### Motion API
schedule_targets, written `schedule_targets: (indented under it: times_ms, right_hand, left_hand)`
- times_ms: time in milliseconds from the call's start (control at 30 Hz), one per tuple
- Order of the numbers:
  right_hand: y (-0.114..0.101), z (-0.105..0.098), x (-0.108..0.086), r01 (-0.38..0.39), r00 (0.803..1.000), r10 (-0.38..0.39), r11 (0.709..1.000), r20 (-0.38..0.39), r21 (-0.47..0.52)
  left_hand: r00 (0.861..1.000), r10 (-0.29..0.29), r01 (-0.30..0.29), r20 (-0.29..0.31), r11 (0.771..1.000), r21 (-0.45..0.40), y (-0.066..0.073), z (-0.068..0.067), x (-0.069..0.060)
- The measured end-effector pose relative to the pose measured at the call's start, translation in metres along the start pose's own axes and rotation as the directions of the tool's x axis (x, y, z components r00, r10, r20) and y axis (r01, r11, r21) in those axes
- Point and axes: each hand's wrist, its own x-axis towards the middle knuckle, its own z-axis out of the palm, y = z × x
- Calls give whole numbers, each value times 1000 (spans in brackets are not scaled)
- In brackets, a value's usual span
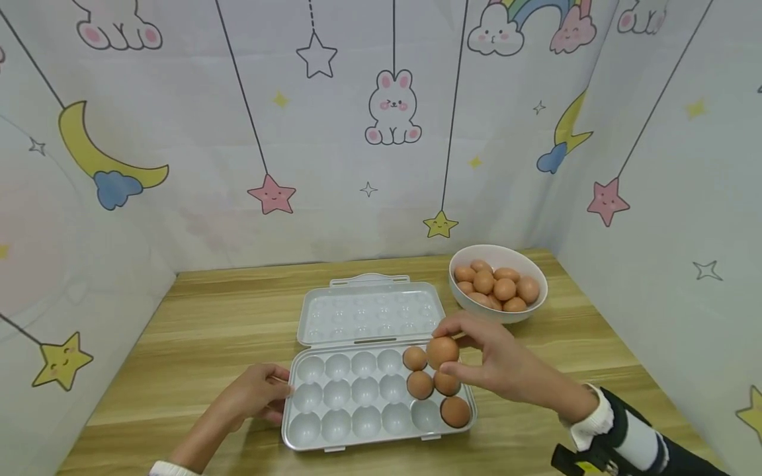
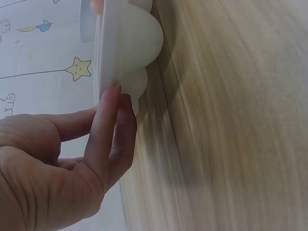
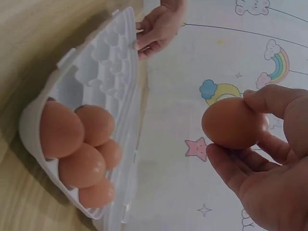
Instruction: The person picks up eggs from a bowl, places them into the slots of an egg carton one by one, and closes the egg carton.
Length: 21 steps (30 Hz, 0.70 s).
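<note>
An open white egg tray (image 1: 366,423) holds several brown eggs (image 1: 455,411) at its right end; its other cups are bare. My right hand (image 1: 506,363) pinches a brown egg (image 1: 442,352) between thumb and fingers, above the tray's back right corner, hiding the cup there. In the right wrist view this held egg (image 3: 235,123) stands apart from the eggs in the tray (image 3: 82,165). My left hand (image 1: 256,396) grips the tray's left edge; in the left wrist view the fingers of this hand (image 2: 72,159) pinch the rim (image 2: 108,53).
A white bowl (image 1: 499,317) heaped with brown eggs (image 1: 505,289) stands at the back right of the wooden table (image 1: 226,317). The tray's lid (image 1: 372,314) lies open behind it. Printed cloth walls (image 1: 333,231) close off the back and sides.
</note>
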Motion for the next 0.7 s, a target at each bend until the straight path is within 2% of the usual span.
schedule_targets:
  times_ms: [133, 300, 433, 567, 700]
  right_hand:
    - [10, 16, -12, -39, 999, 39, 999, 11, -11]
    - [23, 34, -23, -11, 999, 13, 999, 43, -46]
    - [30, 46, -31, -21, 996, 27, 997, 87, -68]
    - [34, 56, -38, -34, 992, 48, 993, 115, -116]
    - [36, 65, -42, -6, 992, 31, 980, 123, -200]
  left_hand:
    - [1000, 0, 1, 7, 1000, -3, -1, 0, 0]
    - [1000, 8, -7, 24, 1000, -8, -1, -1, -1]
    - [999, 15, -15, 32, 1000, -9, -2, -1, -1]
    - [999, 15, -14, 33, 1000, -11, -2, -1, 0]
    - [999, 21, -20, 38, 1000, -16, -3, -2, 0]
